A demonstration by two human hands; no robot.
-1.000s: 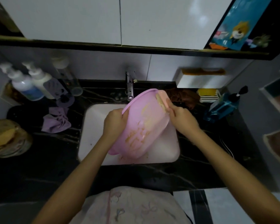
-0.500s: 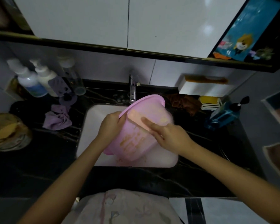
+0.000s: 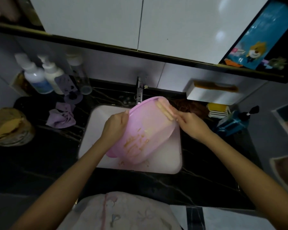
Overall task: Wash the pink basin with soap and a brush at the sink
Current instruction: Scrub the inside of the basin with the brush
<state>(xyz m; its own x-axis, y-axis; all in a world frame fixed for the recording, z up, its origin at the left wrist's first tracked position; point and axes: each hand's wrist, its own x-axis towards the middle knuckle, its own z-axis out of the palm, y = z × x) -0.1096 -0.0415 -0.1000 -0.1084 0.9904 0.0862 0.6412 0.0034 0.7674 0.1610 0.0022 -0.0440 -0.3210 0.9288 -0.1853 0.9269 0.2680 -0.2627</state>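
Observation:
The pink basin [image 3: 148, 128] is tilted on its side over the white sink [image 3: 93, 130], its outer underside facing me with yellowish soap smears low on it. My left hand [image 3: 115, 125] grips its left rim. My right hand [image 3: 191, 122] holds a pale yellowish brush [image 3: 165, 110] against the basin's upper right edge. The brush's far end lies near the rim; its bristles are hard to make out.
The tap [image 3: 139, 92] stands behind the basin. Pump bottles [image 3: 38, 77] and a purple cloth [image 3: 61, 117] sit at left on the black counter [image 3: 40, 160]. A white holder [image 3: 209, 95], a yellow soap dish [image 3: 218, 109] and a blue dispenser [image 3: 233, 122] are at right.
My right hand carried the brush from the basin's middle up to its upper right edge. The basin tipped slightly. My left hand kept its grip on the rim.

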